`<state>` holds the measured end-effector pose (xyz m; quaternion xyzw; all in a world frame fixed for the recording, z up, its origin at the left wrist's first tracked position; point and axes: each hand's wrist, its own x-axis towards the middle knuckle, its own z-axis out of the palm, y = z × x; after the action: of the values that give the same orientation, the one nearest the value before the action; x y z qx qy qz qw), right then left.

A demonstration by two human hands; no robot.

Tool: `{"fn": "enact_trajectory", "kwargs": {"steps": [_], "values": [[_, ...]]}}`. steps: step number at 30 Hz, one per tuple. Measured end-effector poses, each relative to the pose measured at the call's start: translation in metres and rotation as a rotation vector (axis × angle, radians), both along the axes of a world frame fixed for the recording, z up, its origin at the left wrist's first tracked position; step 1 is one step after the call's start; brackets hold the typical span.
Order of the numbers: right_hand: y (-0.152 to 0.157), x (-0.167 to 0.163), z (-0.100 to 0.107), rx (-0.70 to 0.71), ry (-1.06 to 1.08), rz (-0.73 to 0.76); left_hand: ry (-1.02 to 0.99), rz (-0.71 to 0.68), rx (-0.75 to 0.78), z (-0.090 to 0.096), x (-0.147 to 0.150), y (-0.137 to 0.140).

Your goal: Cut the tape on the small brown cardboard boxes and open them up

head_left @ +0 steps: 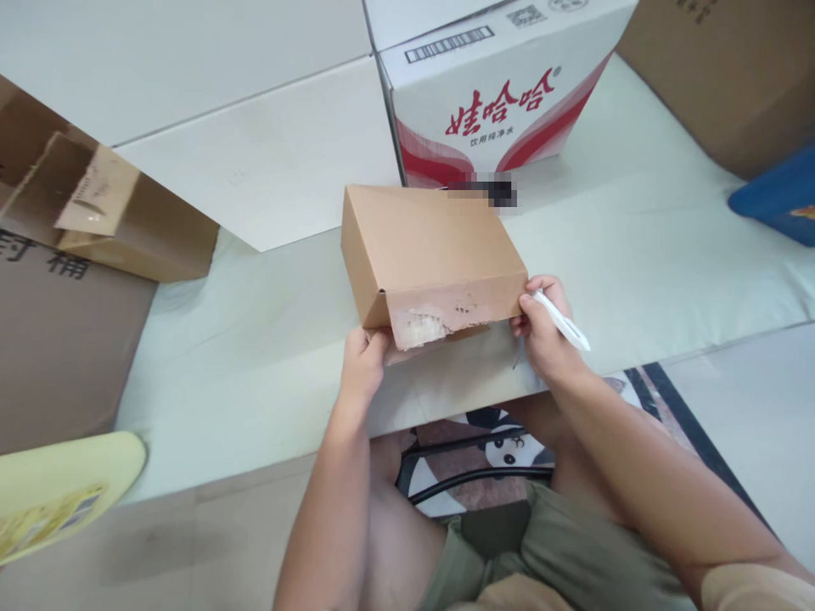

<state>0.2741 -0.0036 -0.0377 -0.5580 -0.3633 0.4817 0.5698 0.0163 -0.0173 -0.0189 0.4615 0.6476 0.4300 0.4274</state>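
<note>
A small brown cardboard box (433,238) sits near the front edge of the cloth-covered table, tilted slightly in view. Torn clear tape (426,327) hangs along its near edge, with a whitish scrap on it. My left hand (364,361) is closed on the box's lower near-left corner, thumb on top. At the near-right corner, my right hand (541,327) pinches the box edge. A slim white tool (561,321), apparently a box cutter, is tucked in that same hand and points down to the right. The fingertips under the box are hidden.
Behind the box stand a white carton with red print (497,119) and a large white box (255,153). Brown cartons (146,221) are at the left, another brown carton (719,85) at the far right. A blue object (777,199) and a yellow object (70,484) flank the table.
</note>
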Motion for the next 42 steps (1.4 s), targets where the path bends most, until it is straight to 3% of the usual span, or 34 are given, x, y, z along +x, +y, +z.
{"fn": "enact_trajectory", "kwargs": {"steps": [42], "values": [[-0.004,0.005,-0.011,0.028,0.011,0.023,0.023,-0.036,0.012,0.004,0.003,-0.004]]}}
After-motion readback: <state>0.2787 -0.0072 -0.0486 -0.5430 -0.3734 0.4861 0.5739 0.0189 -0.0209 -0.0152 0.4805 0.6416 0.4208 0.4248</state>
